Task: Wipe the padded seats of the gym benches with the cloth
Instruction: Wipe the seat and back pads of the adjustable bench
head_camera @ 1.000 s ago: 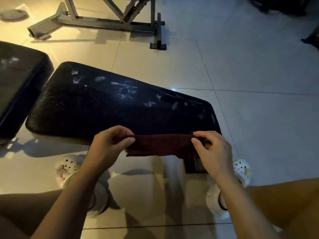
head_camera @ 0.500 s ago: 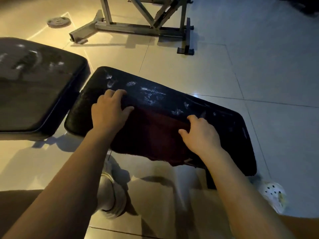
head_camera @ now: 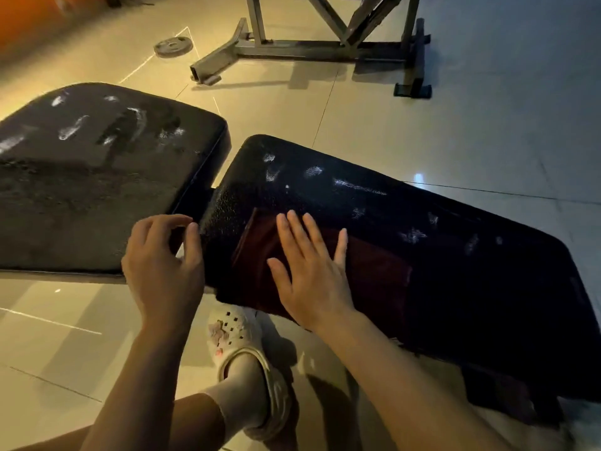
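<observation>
Two hands noted: right hand (head_camera: 310,275) flat, fingers straight, pressing maroon cloth (head_camera: 374,271) near padded seat's (head_camera: 455,242) left end; left hand (head_camera: 162,271) loosely curled, grasping nothing.

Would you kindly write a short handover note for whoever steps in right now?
Right hand: open, fingers straight, pressing the cloth flat on the right pad.
Left hand: holds nothing, fingers loosely curled by the gap between the pads.
Cloth: dark red, spread on the near left part of the right pad.
Done: cloth laid down; little wiped, going by the white smudges along the pad's far side.
Left: wipe the whole right pad, then the left pad, which is also smudged.
</observation>
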`<state>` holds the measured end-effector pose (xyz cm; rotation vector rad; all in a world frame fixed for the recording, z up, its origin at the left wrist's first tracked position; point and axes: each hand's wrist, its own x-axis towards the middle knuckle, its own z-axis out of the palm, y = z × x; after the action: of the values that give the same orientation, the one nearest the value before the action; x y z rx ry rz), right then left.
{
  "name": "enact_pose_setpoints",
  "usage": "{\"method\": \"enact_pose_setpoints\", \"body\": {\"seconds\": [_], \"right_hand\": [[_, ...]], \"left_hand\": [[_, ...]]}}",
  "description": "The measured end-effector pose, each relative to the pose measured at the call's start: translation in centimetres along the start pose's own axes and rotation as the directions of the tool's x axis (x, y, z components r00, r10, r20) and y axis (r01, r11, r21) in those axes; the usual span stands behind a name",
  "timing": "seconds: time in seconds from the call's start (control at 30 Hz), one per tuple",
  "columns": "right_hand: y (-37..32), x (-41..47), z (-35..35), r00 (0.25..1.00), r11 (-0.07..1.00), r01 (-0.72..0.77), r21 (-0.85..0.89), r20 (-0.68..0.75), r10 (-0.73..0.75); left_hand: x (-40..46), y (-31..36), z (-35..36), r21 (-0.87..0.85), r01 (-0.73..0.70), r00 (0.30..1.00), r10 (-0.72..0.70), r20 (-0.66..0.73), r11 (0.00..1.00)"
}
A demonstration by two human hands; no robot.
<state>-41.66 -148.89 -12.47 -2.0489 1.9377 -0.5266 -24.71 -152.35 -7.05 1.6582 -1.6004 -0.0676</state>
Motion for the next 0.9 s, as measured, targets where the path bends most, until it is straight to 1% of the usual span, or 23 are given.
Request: {"method": "enact_pose_setpoints", "body": {"seconds": [0.07,0.1,0.2,0.27,0.33,0.37,0.4,0.43,0.47,0.5,0.53,0.67,0.83,0.9], "right_hand": [[-3.0,2.0,0.3,0.996,0.996,0.089,0.011,-0.011,-0.089],[-4.1,3.0,0.4,0.995,0.995,0.104,-0.001,0.001,-0.104],[-5.3,4.7,0.4,0.995,0.996,0.084,-0.033,0.049,-0.083],[-4.9,4.7,0.4,0.996,0.997,0.075,-0.031,0.047,-0.073],[-4.1,4.0,0.2,0.999,0.999,0.044,-0.03,0.021,-0.043],[-3.3,3.5,0.1,1.0,0.999,0.016,-0.03,0.011,-0.016],[-2.3,2.8,0.0,1.0,0.999,-0.014,-0.033,0.004,0.014],[-1.2,2.0,-0.2,0.999,0.998,-0.043,-0.039,-0.004,0.043],[0.2,1.1,-0.3,0.997,0.996,-0.072,-0.048,-0.011,0.071],[1.8,0.1,-0.6,0.995,0.993,-0.103,-0.055,-0.01,0.103],[3.4,-1.0,-0.8,0.99,0.989,-0.139,-0.059,-0.002,0.139],[10.0,-5.6,-1.7,0.965,0.964,-0.263,-0.046,-0.002,0.264],[17.7,-11.0,-3.0,0.916,0.914,-0.4,-0.067,0.004,0.401],[20.6,-12.8,-3.5,0.883,0.881,-0.469,-0.065,0.005,0.47]], "left_hand": [[0.1,-0.3,-1.3,0.01,0.004,1.0,-0.004,-0.001,1.0],[0.1,-0.4,-1.9,0.01,0.014,1.0,-0.014,-0.003,1.0],[-0.2,-0.2,-2.7,0.003,0.039,0.999,-0.039,-0.021,0.999],[-0.5,0.2,-2.4,0.006,0.027,1.0,-0.027,-0.013,1.0],[-0.8,1.2,-1.6,0.019,-0.059,0.998,0.058,0.028,0.998],[-1.0,1.7,-1.1,0.055,-0.147,0.988,0.144,0.061,0.988],[-1.4,2.4,-0.5,0.103,-0.261,0.962,0.251,0.107,0.96],[-1.8,2.9,0.2,0.139,-0.38,0.92,0.359,0.156,0.915],[-2.4,3.5,0.9,0.152,-0.471,0.875,0.439,0.203,0.869],[-3.1,4.1,1.6,0.151,-0.528,0.84,0.487,0.241,0.836],[-3.7,4.7,2.2,0.144,-0.559,0.817,0.511,0.268,0.817],[-6.3,7.0,4.3,0.087,-0.602,0.766,0.542,0.345,0.794],[-9.4,10.4,7.2,-0.014,-0.699,0.645,0.638,0.421,0.715],[-11.0,11.5,8.4,-0.049,-0.726,0.601,0.668,0.439,0.686]]}}
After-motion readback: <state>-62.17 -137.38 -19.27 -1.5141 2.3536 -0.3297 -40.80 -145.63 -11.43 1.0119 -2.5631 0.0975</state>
